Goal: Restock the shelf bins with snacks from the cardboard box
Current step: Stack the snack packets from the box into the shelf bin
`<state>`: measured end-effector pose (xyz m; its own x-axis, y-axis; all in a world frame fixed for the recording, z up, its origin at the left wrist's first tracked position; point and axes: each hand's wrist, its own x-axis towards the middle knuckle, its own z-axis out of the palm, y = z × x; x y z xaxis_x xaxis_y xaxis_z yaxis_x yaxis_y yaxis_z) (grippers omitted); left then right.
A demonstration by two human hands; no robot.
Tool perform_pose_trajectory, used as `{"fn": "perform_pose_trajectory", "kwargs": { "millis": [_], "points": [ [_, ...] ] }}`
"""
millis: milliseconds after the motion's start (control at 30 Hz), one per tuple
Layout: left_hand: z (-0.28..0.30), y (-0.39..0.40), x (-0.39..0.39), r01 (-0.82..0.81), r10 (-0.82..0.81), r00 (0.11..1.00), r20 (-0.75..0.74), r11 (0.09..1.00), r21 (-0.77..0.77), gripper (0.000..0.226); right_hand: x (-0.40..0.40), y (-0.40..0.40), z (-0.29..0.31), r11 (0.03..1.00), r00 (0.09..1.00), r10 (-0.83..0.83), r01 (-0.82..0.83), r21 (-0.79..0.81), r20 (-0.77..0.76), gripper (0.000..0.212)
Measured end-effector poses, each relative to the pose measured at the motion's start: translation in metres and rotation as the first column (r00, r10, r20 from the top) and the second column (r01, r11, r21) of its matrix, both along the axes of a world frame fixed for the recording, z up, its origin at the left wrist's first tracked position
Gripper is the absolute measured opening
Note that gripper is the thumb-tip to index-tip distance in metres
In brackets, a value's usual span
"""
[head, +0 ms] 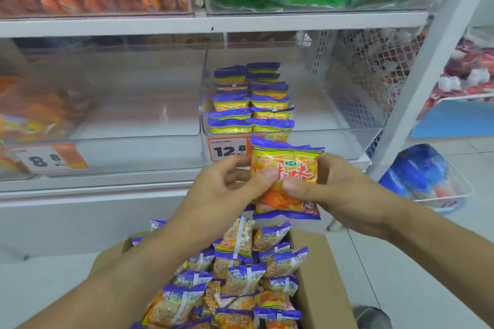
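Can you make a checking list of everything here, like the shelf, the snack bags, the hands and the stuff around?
Surface: white metal shelf holding clear plastic bins.
Job's things: clear bin with two rows of orange-and-purple snack packets; brown cardboard box full of loose matching packets; one held packet, front facing the camera.
Clutter: orange price tags.
Grippers: left hand and right hand both pinch the held packet.
Cables: nothing seen.
Surroundings: white wire basket of blue packs on the right; tiled floor.
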<state>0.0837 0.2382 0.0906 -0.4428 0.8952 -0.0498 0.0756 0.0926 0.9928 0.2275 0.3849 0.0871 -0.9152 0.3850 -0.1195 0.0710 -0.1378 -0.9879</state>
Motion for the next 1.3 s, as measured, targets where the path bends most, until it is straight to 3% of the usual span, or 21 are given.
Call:
{"fn": "perform_pose_trajectory", "kwargs": {
  "millis": [67, 133, 167, 233, 267, 333, 367, 433, 500, 533, 700, 767, 900, 1000, 1033, 1100, 1167, 1233, 1300],
  "points": [
    [0.003, 0.009, -0.001, 0.012, -0.011, 0.999, -0.054, 1.000, 0.024, 0.040, 0.000, 0.009, 0.002, 1.000, 1.000, -0.002, 0.003, 0.022, -0.020, 0.049],
    [0.009, 0.015, -0.006, 0.068, -0.066, 0.962, -0.266, 0.998, -0.005, 0.047, -0.006, 0.019, 0.007, 0.997, 0.995, -0.052, 0.057, 0.057, -0.083, 0.049],
    [0.010, 0.019, -0.012, 0.084, -0.103, 0.880, -0.464, 0.995, -0.061, 0.061, -0.012, 0.025, 0.010, 0.992, 0.986, -0.105, 0.113, 0.058, -0.127, 0.054],
    [0.010, 0.027, -0.030, -0.035, -0.056, 0.583, -0.811, 0.995, -0.094, 0.094, -0.023, 0.043, 0.013, 0.965, 0.941, -0.258, 0.262, -0.014, -0.219, 0.080],
    [0.009, 0.031, -0.041, -0.116, 0.049, 0.446, -0.894, 0.993, -0.003, 0.101, -0.029, 0.057, 0.016, 0.942, 0.904, -0.333, 0.334, -0.045, -0.266, 0.089],
    [0.007, 0.040, -0.061, -0.208, 0.234, 0.315, -0.920, 0.962, 0.174, 0.106, -0.041, 0.087, 0.022, 0.889, 0.842, -0.432, 0.458, 0.006, -0.322, 0.088],
    [0.006, 0.045, -0.070, -0.250, 0.263, 0.323, -0.909, 0.950, 0.186, 0.112, -0.047, 0.104, 0.024, 0.861, 0.822, -0.461, 0.506, 0.056, -0.334, 0.085],
    [0.007, 0.052, -0.079, -0.321, 0.237, 0.462, -0.855, 0.943, 0.087, 0.128, -0.059, 0.133, 0.024, 0.820, 0.795, -0.515, 0.566, 0.087, -0.320, 0.078],
    [0.005, 0.058, -0.086, -0.356, 0.207, 0.611, -0.764, 0.934, -0.031, 0.137, -0.075, 0.163, 0.020, 0.774, 0.766, -0.581, 0.625, 0.106, -0.274, 0.045],
    [0.004, 0.061, -0.087, -0.361, 0.204, 0.641, -0.740, 0.931, -0.055, 0.139, -0.083, 0.174, 0.018, 0.757, 0.764, -0.600, 0.638, 0.141, -0.237, 0.032],
    [-0.003, 0.062, -0.093, -0.345, 0.151, 0.579, -0.801, 0.936, -0.072, 0.137, -0.128, 0.245, -0.007, 0.851, 0.861, -0.496, 0.455, 0.263, 0.114, 0.022],
    [-0.006, 0.060, -0.096, -0.350, 0.150, 0.568, -0.809, 0.934, -0.073, 0.138, -0.142, 0.254, -0.020, 0.908, 0.880, -0.403, 0.349, 0.233, 0.253, 0.018],
    [-0.010, 0.065, -0.098, -0.339, 0.183, 0.572, -0.800, 0.940, -0.028, 0.139, -0.152, 0.263, -0.026, 0.944, 0.906, -0.320, 0.281, 0.173, 0.275, 0.055],
    [-0.009, 0.069, -0.097, -0.320, 0.182, 0.559, -0.809, 0.947, -0.008, 0.137, -0.153, 0.271, -0.028, 0.944, 0.902, -0.320, 0.275, 0.185, 0.289, 0.049],
    [-0.009, 0.069, -0.097, -0.320, 0.186, 0.558, -0.808, 0.947, -0.003, 0.136, -0.154, 0.275, -0.034, 0.937, 0.897, -0.339, 0.293, 0.193, 0.283, 0.058],
    [-0.010, 0.068, -0.097, -0.323, 0.189, 0.556, -0.809, 0.946, -0.001, 0.135, -0.156, 0.304, -0.058, 0.905, 0.883, -0.407, 0.354, 0.237, 0.235, 0.098],
    [-0.012, 0.068, -0.097, -0.330, 0.178, 0.551, -0.815, 0.944, -0.016, 0.136, -0.160, 0.337, -0.085, 0.889, 0.883, -0.439, 0.401, 0.220, 0.164, 0.116],
    [-0.013, 0.068, -0.097, -0.341, 0.158, 0.554, -0.817, 0.939, -0.050, 0.137, -0.156, 0.317, -0.069, 0.888, 0.882, -0.453, 0.434, 0.152, 0.129, 0.112],
    [-0.012, 0.069, -0.097, -0.342, 0.146, 0.556, -0.818, 0.937, -0.065, 0.137, -0.151, 0.288, -0.046, 0.868, 0.862, -0.495, 0.484, 0.107, 0.113, 0.095]
  ]
}}
